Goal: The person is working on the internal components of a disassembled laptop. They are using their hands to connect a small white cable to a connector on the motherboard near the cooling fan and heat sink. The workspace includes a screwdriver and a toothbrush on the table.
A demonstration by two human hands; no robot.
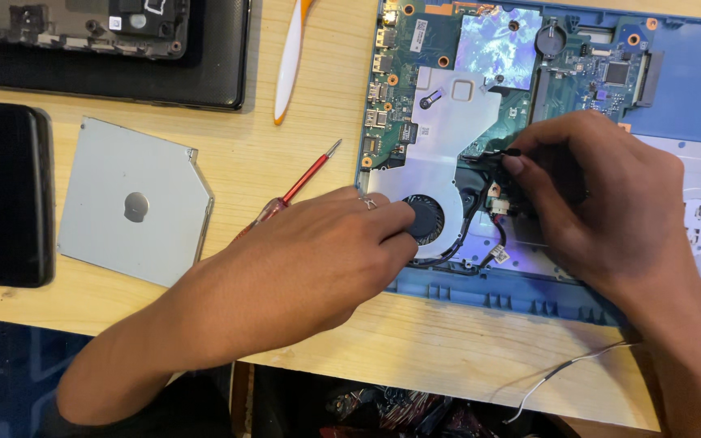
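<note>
Black phone (10,195) at 9 o'clock, silver optical drive (127,203) beside it on the bench (415,341). Red screwdriver (306,180) partly under left hand (318,259), whose fingertips press the black fan (425,219). Open blue laptop (691,73) from 12 to 3 o'clock; right hand (602,203) pinches a black cable (492,156) over the board.

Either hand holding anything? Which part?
Right hand pinches the black cable at its end, above the fan. Left hand only presses the fan, fingertips on it.
</note>
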